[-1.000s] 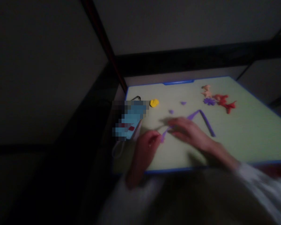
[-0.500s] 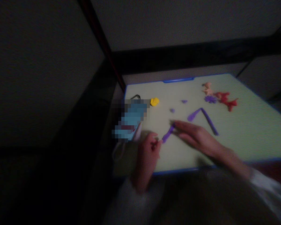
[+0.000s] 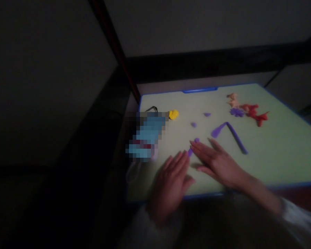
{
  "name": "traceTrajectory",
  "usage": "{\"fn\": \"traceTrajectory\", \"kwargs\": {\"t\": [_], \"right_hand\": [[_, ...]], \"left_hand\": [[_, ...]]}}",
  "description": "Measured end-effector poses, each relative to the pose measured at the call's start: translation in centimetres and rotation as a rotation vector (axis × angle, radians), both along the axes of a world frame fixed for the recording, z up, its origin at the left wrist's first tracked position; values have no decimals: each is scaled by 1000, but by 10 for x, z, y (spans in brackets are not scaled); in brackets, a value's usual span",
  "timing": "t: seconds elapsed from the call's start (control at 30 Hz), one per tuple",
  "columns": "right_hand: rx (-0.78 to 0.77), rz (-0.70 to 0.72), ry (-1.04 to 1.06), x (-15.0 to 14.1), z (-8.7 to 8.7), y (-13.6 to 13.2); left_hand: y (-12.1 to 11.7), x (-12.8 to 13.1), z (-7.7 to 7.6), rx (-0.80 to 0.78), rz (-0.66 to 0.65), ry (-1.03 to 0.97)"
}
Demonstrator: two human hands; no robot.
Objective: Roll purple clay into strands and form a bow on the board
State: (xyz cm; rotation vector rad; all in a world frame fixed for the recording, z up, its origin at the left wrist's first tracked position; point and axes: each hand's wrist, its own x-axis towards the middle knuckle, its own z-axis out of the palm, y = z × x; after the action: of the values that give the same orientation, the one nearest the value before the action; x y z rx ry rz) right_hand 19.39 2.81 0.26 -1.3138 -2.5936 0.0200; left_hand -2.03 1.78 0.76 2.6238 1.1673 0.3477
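A short purple clay strip [image 3: 191,151] lies on the pale board [image 3: 280,152], partly covered by my fingers. My left hand [image 3: 172,180] is stretched flat, its fingertips at the strip's lower end. From the other side, my right hand [image 3: 220,162] rests its extended fingertips on the strip near its far end. Just beyond the right hand is a bent purple clay roll [image 3: 233,133], wider at its left end. Two small purple clay bits, one nearer [image 3: 194,125] and one farther [image 3: 207,114], lie behind the hands.
A yellow clay lump [image 3: 173,114] sits beside a light blue, blurred-out object [image 3: 147,135] at the board's left. Toward the back right are a peach clay piece [image 3: 232,100], a purple flower-like piece [image 3: 237,112] and red clay shapes [image 3: 256,114].
My left hand has gone from curled fingers to flat, moving up and right onto the strip. My right hand has let go of the strip's end and spread its fingers over it.
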Motion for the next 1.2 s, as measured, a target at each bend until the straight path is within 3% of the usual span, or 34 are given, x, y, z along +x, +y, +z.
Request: {"fn": "traceTrajectory", "kwargs": {"t": [0.47, 0.7, 0.97, 1.2], "right_hand": [[11, 0, -9, 3, -3, -3], [3, 76, -44, 6, -1, -3], [60, -75, -7, -11, -3, -14], [-99, -35, 151, -4, 2, -14]], "left_hand": [[0, 0, 0, -4, 10, 42], [-2, -1, 0, -8, 4, 41], [-2, 1, -2, -5, 12, 25], [-5, 0, 2, 17, 29, 4]]}}
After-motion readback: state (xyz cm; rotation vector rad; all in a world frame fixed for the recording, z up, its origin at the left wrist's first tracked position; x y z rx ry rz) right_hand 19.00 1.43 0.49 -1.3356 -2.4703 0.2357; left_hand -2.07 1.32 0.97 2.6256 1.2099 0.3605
